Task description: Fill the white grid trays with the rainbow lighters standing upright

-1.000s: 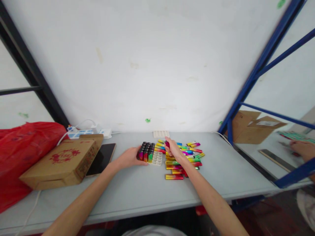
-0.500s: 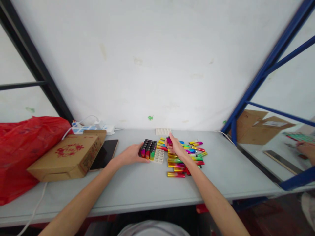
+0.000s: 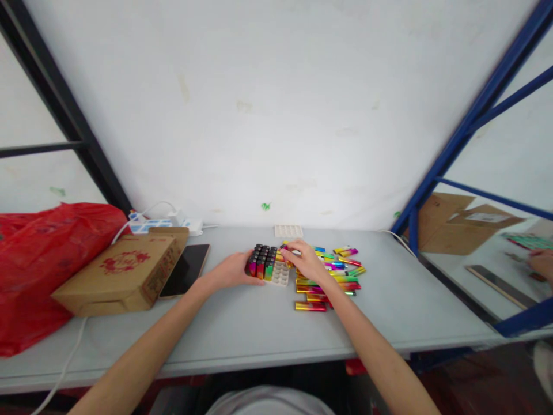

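Left grip (image 3: 235,270) is wrapped round the left end of a block of upright lighters (image 3: 261,265), thumb along the near edge, fingers hidden behind. Block is packed close, black tops up, bodies purple, red-orange and green on the near row. They stand in the left part of a pale tray (image 3: 281,276); its bare cups show to the right of the block, between the two grips. Right grip (image 3: 307,262) is closed on a single lighter (image 3: 284,247), dark top up, roughly upright, at the far side of those bare cups and just right of the block. Can't tell if its base is in a cup, fingers cover it. Loose lighters (image 3: 328,282) lie flat in a heap under and to the right of the right grip, shiny yellow, red, green, blue, purple, some overlapping; a few sit apart at the far right edge. Second pale tray (image 3: 289,231) is beyond both grips, near the wall, cups bare. Left of the left grip on the surface (image 3: 242,334): dark flat device (image 3: 186,270), then cardboard box (image 3: 125,268) with red print, then red bag (image 3: 64,248) furthest out. White power strip (image 3: 151,225) is behind the box. Well right of the right grip, past the blue frame (image 3: 436,167): open carton (image 3: 458,227) and a co-worker's hand (image 3: 542,264).
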Demonstrator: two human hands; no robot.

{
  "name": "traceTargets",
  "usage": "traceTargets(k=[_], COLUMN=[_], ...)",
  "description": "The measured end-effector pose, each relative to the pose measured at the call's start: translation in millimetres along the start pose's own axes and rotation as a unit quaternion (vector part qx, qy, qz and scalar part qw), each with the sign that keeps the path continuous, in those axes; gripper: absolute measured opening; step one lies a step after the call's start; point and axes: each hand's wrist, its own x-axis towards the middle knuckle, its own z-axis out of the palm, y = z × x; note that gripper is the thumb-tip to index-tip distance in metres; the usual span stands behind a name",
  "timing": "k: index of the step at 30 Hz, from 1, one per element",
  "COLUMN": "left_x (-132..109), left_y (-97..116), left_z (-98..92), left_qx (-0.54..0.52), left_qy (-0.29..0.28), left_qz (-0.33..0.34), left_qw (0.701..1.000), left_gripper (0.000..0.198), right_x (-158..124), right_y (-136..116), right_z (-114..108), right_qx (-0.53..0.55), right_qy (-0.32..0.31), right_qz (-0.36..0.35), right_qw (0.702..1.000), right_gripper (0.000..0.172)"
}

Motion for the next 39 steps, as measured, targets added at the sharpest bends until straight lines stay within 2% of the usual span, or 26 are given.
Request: traceTargets(k=[3,5,12,17,19,22,24,26,30,35,39], left_x=[1.1,2.1,2.9,2.1,1.9,1.9,2.2,2.6,3.0,2.1,1.8], left_y=[-1.7,-2.8,-2.5,-2.5,-2.4,-1.5,-0.9,-0.6,-0.8,0.2,0.6], left_z=[0.7,1.3,2.2,2.2,2.2,1.9,1.4,0.7,-0.3,0.0,0.6], left_qx=[0.01,0.017,0.018,0.0,0.004,0.024,0.035,0.035,0.014,0.023,0.032], left_qy=[-0.004,-0.008,-0.011,-0.008,-0.01,-0.005,-0.005,-0.01,-0.016,-0.016,-0.016], left_qz=[-0.002,-0.001,-0.005,-0.002,0.003,-0.004,-0.008,-0.004,0.008,0.002,-0.001], left_qw=[1.0,1.0,1.0,1.0,1.0,1.0,0.999,0.999,1.0,1.0,0.999], left_gripper=[0.085,0.085,0.087,0.083,0.08,0.082,0.084,0.084,0.082,0.078,0.078], right_x=[-0.8,-1.2,-0.1,0.0,-0.1,-0.8,-1.9,-3.4,-4.8,-4.2,-7.3], right_y=[3.3,4.5,2.6,3.7,10.1,29.2,45.5,60.5,75.4,71.8,68.9], right_z=[2.8,2.9,-1.9,-1.8,-6.8,-25.3,-40.8,-52.5,-55.2,-50.7,-64.7], right_qx=[-0.019,-0.028,-0.083,-0.152,-0.146,-0.135,-0.161,-0.196,-0.224,-0.213,-0.229], right_qy=[0.044,0.048,-0.036,-0.086,-0.082,-0.028,0.006,0.014,-0.025,-0.065,-0.065], right_qz=[0.034,0.051,0.028,-0.023,-0.032,-0.01,0.017,0.035,0.045,0.036,0.07], right_qw=[0.998,0.997,0.996,0.984,0.985,0.99,0.987,0.98,0.973,0.974,0.969], right_gripper=[0.045,0.043,0.035,0.025,0.027,0.032,0.029,0.023,0.02,0.021,0.019])
